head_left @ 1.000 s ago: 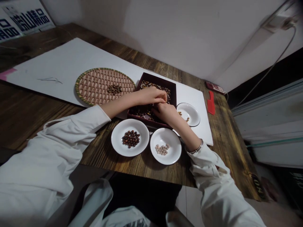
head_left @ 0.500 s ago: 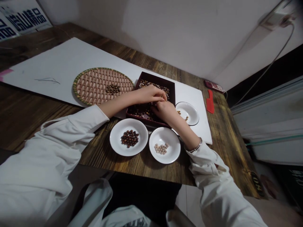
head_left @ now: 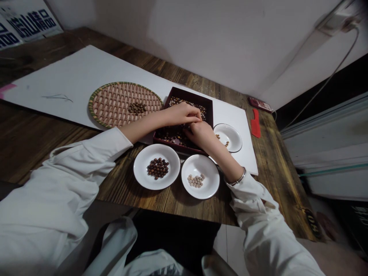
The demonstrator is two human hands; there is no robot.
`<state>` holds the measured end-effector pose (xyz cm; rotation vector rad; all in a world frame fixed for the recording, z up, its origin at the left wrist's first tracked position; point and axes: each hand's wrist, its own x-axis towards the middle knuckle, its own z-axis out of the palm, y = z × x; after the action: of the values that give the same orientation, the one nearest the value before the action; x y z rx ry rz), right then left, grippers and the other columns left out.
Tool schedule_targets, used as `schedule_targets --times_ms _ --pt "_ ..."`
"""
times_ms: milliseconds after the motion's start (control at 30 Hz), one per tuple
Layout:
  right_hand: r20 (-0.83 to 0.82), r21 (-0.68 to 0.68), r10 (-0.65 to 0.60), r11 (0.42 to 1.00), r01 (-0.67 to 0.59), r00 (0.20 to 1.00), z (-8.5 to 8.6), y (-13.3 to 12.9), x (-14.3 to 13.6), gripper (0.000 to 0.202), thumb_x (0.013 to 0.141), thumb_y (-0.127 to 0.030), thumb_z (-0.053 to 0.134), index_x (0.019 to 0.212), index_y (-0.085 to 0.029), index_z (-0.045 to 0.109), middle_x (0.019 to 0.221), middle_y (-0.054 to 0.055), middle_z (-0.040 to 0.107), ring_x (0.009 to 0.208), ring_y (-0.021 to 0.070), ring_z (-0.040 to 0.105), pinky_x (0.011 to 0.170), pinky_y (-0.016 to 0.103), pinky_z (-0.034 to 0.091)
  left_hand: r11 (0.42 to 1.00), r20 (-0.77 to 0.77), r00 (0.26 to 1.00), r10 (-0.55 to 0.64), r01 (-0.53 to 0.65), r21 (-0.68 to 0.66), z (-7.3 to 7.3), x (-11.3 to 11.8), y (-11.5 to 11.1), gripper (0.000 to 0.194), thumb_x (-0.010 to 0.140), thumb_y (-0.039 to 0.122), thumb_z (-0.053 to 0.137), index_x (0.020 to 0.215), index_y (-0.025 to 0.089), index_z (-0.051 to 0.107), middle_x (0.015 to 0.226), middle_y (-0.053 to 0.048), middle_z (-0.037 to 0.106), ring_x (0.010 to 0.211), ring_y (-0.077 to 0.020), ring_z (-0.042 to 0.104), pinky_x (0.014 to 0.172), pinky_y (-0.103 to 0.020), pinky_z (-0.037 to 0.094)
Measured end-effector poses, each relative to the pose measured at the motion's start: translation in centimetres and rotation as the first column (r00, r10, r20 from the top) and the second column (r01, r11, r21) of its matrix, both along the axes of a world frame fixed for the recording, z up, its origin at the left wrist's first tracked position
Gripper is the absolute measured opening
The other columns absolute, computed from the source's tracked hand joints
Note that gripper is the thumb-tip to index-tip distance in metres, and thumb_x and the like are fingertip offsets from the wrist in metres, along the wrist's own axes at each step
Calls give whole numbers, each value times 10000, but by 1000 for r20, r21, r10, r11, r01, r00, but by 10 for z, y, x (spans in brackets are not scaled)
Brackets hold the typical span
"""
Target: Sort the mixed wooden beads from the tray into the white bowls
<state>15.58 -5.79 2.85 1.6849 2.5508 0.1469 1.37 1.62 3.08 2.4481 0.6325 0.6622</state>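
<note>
A dark red box (head_left: 208, 111) holds many mixed beads (head_left: 175, 100). Over it, my left hand (head_left: 184, 114) and my right hand (head_left: 201, 134) meet at the fingertips. The left fingers are bent and drawn together; anything between them is too small to make out. My right hand's fingers are mostly hidden behind its back and the left hand. In front of the box, one white bowl (head_left: 140, 174) has dark brown beads (head_left: 158, 168) and another (head_left: 201, 193) has pale beads (head_left: 196, 181). A third bowl (head_left: 234, 140), right of the box, contains a few yellowish-brown beads.
On a white board (head_left: 71, 76) lies a round woven tray (head_left: 112, 101) with greenish-brown beads (head_left: 137, 108). A red comb-like piece (head_left: 255, 124) and a dark red device (head_left: 260, 104) are at the right of the wooden table (head_left: 276, 172). A wall rises behind.
</note>
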Motion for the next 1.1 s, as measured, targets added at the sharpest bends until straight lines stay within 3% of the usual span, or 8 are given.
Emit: schedule_targets --times_ms 533,1100 --pt "-57 -3 39 999 -40 998 1 2 0 338 978 -284 447 1153 -82 655 1169 176 686 1143 285 613 949 350 442 996 90 995 52 -45 -81 1 1 0 186 832 271 619 909 162 748 904 -19 758 858 -146 659 848 -263 455" --pt "-74 72 55 996 -50 996 -8 2 3 388 951 -266 494 1241 -24 582 1319 254 570 1269 342 494 1036 439 398 992 115 989 95 -84 -98 2 1 -1 236 850 316 588 932 152 737 898 -36 758 845 -153 665 796 -267 454"
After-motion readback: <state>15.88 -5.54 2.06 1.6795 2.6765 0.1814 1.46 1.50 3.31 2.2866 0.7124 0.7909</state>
